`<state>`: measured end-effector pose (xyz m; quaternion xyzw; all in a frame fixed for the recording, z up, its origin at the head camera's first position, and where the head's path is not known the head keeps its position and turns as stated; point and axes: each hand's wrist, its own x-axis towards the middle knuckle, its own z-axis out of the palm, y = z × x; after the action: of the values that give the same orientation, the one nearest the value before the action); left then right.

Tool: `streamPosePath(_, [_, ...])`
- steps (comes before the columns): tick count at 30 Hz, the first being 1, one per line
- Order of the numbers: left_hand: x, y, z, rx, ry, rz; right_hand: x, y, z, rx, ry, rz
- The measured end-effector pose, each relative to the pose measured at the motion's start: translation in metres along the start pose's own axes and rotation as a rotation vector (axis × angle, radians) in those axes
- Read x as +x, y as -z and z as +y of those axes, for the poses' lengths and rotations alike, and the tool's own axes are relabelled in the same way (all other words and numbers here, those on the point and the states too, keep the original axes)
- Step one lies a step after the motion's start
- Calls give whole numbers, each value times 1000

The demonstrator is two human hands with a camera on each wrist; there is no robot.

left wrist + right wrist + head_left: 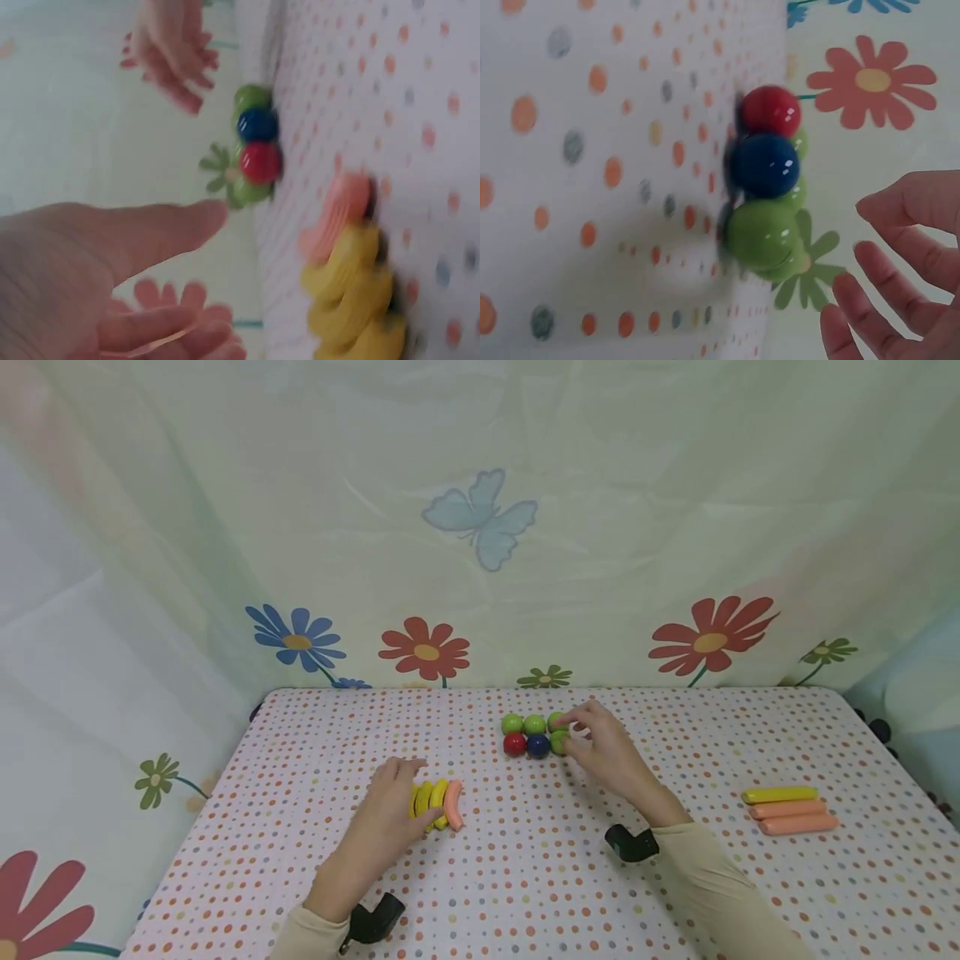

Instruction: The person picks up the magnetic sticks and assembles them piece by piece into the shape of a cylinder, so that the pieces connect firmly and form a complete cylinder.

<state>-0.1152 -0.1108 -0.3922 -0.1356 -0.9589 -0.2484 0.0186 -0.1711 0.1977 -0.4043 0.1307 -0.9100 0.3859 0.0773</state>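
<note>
From the head view we see our left hand point(390, 810) lying on the dotted tabletop point(525, 877), its fingers straight and resting against a row of curved pieces point(437, 802) (three yellow, one pink at the right end). Our right hand point(603, 752) is farther back, at the right end of a cluster of balls point(534, 734); its fingers are bent loosely beside the nearest green balls, and we cannot tell from here whether they touch. The cluster stands in two rows, green behind, with a red and a blue ball in front. Well apart to the right lie three sticks point(791, 810), one yellow and two pink, side by side.

In the left wrist view, our left fingers point(157, 232) are spread and relaxed, holding nothing, with the curved pieces point(349, 292) just beside them (blurred here).

In the right wrist view, the right fingers point(900, 285) are curled slightly, near the green ball point(759, 234) but clear of it. Red, blue and green sit in a touching row.
</note>
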Motion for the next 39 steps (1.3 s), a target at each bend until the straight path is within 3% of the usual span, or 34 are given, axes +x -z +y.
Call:
streamPosePath(7, [6, -38, 29, 87, -90, -4, 0, -8, 19, -117, -22, -22])
streamPosePath(12, [6, -53, 33, 151, -157, 75, -1, -12, 24, -145, -24, -74])
streamPosePath(15, [9, -57, 34, 186, -167, 82, -1, -11, 26, -128, -40, -100])
streamPosePath(20, [12, -61, 39, 173, -98, -34, -6, -8, 25, -88, -74, -139])
streamPosePath(22, [14, -63, 41, 157, -87, -50, -8, -9, 24, -72, -71, -148])
streamPosePath(30, [21, -73, 46, 112, -164, -2, -23, -15, 14, -40, -17, -176])
streamPosePath(39, [30, -80, 59, 79, -149, -49, -39, -25, 1, 3, 37, -238])
